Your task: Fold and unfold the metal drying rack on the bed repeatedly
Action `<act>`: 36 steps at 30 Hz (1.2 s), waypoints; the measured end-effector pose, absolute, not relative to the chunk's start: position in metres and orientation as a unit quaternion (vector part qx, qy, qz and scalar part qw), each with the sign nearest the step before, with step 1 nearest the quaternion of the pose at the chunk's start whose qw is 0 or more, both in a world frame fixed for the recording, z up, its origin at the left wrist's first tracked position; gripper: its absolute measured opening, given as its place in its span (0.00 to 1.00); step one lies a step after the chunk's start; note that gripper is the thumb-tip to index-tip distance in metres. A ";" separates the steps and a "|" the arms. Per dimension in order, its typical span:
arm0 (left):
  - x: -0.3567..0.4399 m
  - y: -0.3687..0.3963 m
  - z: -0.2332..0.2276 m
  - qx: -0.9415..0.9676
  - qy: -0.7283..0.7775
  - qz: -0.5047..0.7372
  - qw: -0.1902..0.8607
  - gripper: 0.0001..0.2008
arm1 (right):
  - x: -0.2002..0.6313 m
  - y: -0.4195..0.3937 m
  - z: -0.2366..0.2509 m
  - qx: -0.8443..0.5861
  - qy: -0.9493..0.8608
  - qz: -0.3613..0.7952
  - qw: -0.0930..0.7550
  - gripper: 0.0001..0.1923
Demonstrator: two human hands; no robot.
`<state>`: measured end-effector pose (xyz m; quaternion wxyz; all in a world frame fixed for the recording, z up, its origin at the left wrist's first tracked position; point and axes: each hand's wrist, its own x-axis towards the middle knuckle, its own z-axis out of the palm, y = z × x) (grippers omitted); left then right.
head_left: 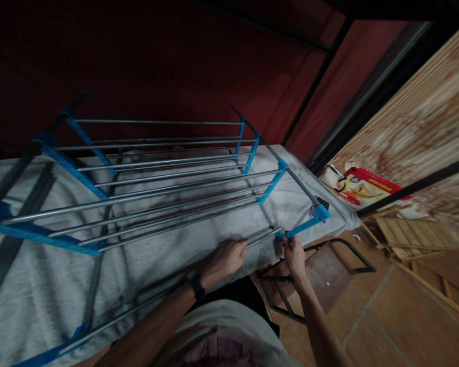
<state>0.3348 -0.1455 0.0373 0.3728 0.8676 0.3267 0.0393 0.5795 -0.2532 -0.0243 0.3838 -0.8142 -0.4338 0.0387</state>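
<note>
A tiered rack (164, 178) of several silver metal rods and blue plastic brackets lies across a grey-sheeted bed. My left hand (227, 257) is closed around the near end of a loose silver rod (263, 236). My right hand (294, 255) grips the lower end of a blue bracket (308, 223) at the rack's near right corner. The rod's tip sits right at a socket in that bracket. A dark band is on my left wrist.
The grey bed sheet (42, 290) fills the left and centre. A dark metal frame (329, 275) stands on the tiled floor at right. Wooden slats (413, 234) and a red and yellow box (367, 186) lie by a patterned wall. Dark red wall behind.
</note>
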 end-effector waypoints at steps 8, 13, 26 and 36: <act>0.336 -0.172 0.041 0.871 0.354 0.005 0.341 0.18 | 0.576 -0.252 -0.019 -0.803 -0.441 0.072 0.394 0.19; 0.324 -0.174 0.032 0.873 0.358 0.024 0.332 0.17 | 0.578 -0.253 -0.015 -0.797 -0.453 0.093 0.390 0.19; 0.318 -0.173 0.005 0.867 0.357 0.049 0.343 0.19 | 0.577 -0.252 -0.012 -0.799 -0.447 0.098 0.389 0.15; 0.319 -0.173 0.006 0.867 0.346 0.045 0.356 0.18 | 0.578 -0.252 -0.012 -0.806 -0.448 0.089 0.377 0.16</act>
